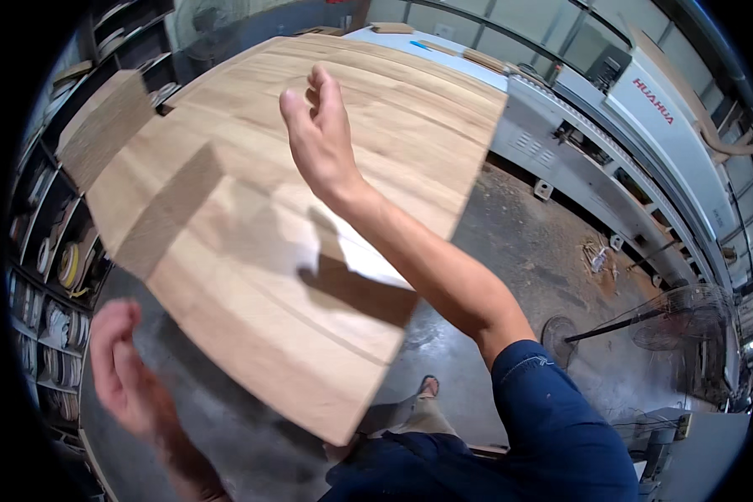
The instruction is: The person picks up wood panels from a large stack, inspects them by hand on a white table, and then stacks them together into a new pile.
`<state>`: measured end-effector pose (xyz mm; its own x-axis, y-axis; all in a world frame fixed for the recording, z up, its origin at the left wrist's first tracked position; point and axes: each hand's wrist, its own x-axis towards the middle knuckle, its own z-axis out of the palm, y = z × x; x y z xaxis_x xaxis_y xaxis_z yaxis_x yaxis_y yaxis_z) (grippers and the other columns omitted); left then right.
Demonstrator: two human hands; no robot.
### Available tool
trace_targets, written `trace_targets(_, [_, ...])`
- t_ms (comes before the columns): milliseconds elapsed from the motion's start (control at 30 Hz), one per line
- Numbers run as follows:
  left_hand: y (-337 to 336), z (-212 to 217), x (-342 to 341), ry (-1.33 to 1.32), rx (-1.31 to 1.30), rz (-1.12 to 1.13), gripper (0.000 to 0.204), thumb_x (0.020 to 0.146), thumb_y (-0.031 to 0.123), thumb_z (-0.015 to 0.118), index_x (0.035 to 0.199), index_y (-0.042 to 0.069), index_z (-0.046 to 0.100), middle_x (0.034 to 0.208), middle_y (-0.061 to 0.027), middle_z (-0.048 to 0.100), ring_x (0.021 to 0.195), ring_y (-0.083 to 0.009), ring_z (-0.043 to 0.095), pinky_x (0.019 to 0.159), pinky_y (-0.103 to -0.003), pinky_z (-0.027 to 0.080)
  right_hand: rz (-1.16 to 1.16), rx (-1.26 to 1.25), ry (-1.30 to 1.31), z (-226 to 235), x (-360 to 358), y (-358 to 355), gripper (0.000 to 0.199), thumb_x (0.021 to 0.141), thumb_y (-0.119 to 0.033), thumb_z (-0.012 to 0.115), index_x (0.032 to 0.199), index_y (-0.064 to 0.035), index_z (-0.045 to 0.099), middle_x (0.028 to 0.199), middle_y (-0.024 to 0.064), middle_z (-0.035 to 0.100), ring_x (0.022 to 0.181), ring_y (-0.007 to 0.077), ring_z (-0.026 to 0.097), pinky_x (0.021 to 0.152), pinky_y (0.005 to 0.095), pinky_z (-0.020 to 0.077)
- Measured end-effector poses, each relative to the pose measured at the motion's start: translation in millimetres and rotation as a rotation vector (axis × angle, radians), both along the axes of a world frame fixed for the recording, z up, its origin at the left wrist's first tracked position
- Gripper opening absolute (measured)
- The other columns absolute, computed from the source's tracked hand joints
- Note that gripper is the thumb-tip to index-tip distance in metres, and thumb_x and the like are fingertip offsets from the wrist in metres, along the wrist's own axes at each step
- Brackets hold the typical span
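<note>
Pale wood, jointed in strips: one large panel [309,217], filling the centre and upper left of the frame, tilted, its long axis running from the upper right of the frame down to a corner at lower centre.

Right hand [320,134]: upper centre, arm reaching up from the lower right in a blue sleeve. Fingers loosely extended and apart, closed on nothing; it lies over the panel's face, whether touching or just above cannot be told. Its shadow falls on the wood below the wrist.

Left hand [121,368]: lower left of the frame, blurred, fingers seemingly spread and holding nothing. It sits just off the panel's lower-left long edge, apart from the wood.

Relation: the panel lies up and to the right of the left hand, and directly beneath or behind the right hand. The right hand is the nearer of the two, placed toward the far end of the long axis.

Surroundings: shelving with rolls and discs [54,276] down the left edge; a long white machine [611,159] across the upper right; concrete floor [544,251] (dusty, with scraps); a floor fan [686,326] at lower right; a sandalled foot [427,386] at lower centre.
</note>
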<state>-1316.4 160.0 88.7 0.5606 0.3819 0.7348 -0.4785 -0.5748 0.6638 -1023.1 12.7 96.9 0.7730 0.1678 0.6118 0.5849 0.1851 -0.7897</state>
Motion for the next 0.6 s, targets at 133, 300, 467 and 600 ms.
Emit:
trace_targets(133, [-161, 72, 43, 0.256, 0.094, -1.205, 0.023, 0.082, 0.015, 0.068, 0.099, 0.000, 0.066, 0.092, -0.0170, 0.064, 0.076, -0.0305, 0.066, 0.060, -0.035, 0.054, 0.054, 0.000, 0.060, -38, -19, -171, 0.062, 0.093, -0.019, 0.057, 0.144, 0.0023, 0.029, 0.142, 0.0227, 0.038, 0.133, 0.0314, 0.038, 0.109, 0.0388, 0.0322])
trace_targets(300, [-307, 122, 113, 0.467, -0.115, -1.634, 0.018, 0.084, 0.005, 0.065, 0.090, -0.011, 0.066, 0.094, -0.0255, 0.065, 0.082, -0.0351, 0.068, 0.070, -0.038, 0.056, -0.071, 0.054, 0.467, -153, -12, -347, 0.056, 0.094, -0.015, 0.057, 0.141, 0.0029, 0.033, 0.139, 0.0185, 0.043, 0.129, 0.0248, 0.043, 0.104, 0.0351, 0.0394])
trace_targets(467, [-384, 134, 187, 0.503, -0.059, -1.652, 0.007, 0.077, -0.001, 0.070, 0.077, -0.008, 0.068, 0.081, -0.0201, 0.067, 0.069, -0.0312, 0.067, 0.063, -0.036, 0.055, -0.144, 0.104, 0.657, -185, 11, -442, 0.054, 0.093, -0.015, 0.059, 0.138, 0.0038, 0.037, 0.133, 0.0156, 0.049, 0.116, 0.0189, 0.051, 0.096, 0.0314, 0.0453])
trace_targets(600, [-428, 119, 279, 0.522, -0.019, -1.816, 0.005, 0.076, -0.003, 0.069, 0.074, -0.008, 0.069, 0.081, -0.0192, 0.068, 0.065, -0.0281, 0.066, 0.059, -0.036, 0.054, -0.235, 0.075, 0.700, -201, 69, -508, 0.053, 0.093, -0.014, 0.059, 0.138, 0.0034, 0.038, 0.132, 0.0145, 0.050, 0.113, 0.0178, 0.053, 0.094, 0.0308, 0.0459])
